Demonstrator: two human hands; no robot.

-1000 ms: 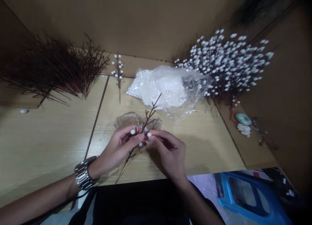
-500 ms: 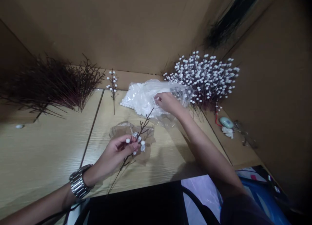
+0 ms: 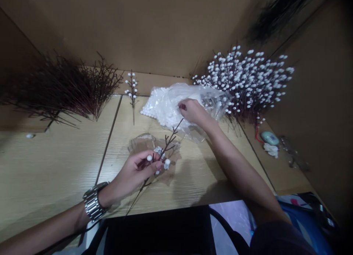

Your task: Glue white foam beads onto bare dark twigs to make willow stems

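My left hand (image 3: 139,168), closed in a pinch, holds a thin brown artificial twig (image 3: 170,140) at its middle. The twig slants up to the right, with several white balls (image 3: 167,162) near my fingers and bare tips above. My right hand (image 3: 193,111) is at the clear plastic bag (image 3: 160,104) full of small white balls. Its fingers are curled at the bag's opening, and what they grip is hidden. On the table beneath my left hand lies a crumpled clear plastic sheet (image 3: 140,140).
Bare brown twigs (image 3: 68,89) are heaped at the left, while a bunch of white-balled twigs (image 3: 245,78) lies at the right. Between them is one finished-looking twig (image 3: 133,89). A loose white ball (image 3: 30,135) and a pale green oval object (image 3: 269,138) rest at the sides.
The whole view has shifted slightly, moving the scene right and a little up. Both hands keep nearly the same places relative to the twig and the bag.
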